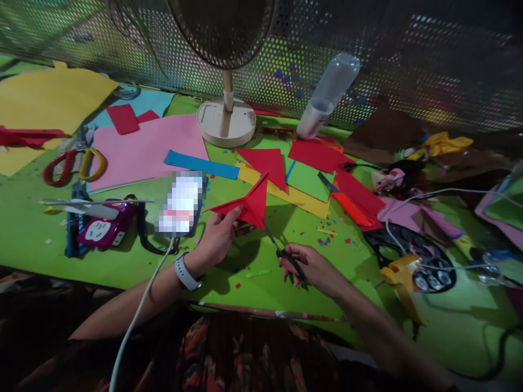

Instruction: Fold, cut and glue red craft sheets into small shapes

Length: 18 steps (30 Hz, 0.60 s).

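My left hand (218,237) pinches a folded red paper shape (247,206) and holds it above the green table (36,234). My right hand (310,267) grips black scissors (281,253), whose blades reach up into the lower edge of the red paper. A watch sits on my left wrist. A phone (182,204) with a white cable lies just left of my left hand.
Coloured paper sheets (147,147) and red cut pieces (318,155) cover the table behind. A fan base (226,122) and a tilted bottle (327,95) stand at the back. Red and yellow scissors (73,163) lie left, a yellow glue gun (402,277) and paint palette right.
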Available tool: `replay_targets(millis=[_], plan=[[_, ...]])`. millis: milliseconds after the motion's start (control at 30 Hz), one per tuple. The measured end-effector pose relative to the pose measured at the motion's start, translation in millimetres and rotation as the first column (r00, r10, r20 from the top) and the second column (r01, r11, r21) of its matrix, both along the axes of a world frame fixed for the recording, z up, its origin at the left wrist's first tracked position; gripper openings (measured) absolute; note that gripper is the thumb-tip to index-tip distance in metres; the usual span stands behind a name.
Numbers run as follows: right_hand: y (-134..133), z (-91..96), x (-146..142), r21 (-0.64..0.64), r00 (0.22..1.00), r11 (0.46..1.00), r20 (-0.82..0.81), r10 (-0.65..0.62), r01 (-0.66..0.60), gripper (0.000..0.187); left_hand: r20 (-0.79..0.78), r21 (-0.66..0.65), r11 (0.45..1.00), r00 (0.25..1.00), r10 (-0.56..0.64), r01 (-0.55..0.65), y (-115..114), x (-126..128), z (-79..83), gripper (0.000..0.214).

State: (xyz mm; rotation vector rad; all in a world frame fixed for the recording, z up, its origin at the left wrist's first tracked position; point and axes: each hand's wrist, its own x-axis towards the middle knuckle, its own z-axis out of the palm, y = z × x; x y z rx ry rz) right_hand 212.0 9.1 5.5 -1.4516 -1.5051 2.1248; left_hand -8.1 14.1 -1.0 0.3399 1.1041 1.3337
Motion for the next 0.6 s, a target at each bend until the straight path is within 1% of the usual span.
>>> replay_targets(millis=[100,267,400,600], plan=[[0.0,1.6,-0.1,0.013,1.0,1.0,-0.007,0.006,-0.006,0.037,0.013,0.014,1.0,1.0,-0.01,0.01,-0.2,0.2,0.5,0.02],[-0.3,1.7,0.0,0.009,1.0,1.0,0.002,0.008,-0.008,0.04,0.023,0.012,1.0,1.0,-0.001,0.001,0.2,-0.7,3.3,0.02],[0.0,3.6,-1.1,0.013,1.0,1.0,0.014,0.012,-0.013,0.042,0.028,0.023,1.0,1.0,-0.003,0.002,0.2,-1.5,1.0,0.019],[1.1,7.1,-2.5,0.022,1.0,1.0,0.021,0.009,-0.009,0.041,0.04,0.024,0.999,0.998,-0.042,0.042,-0.4,-0.5,-1.1,0.021]])
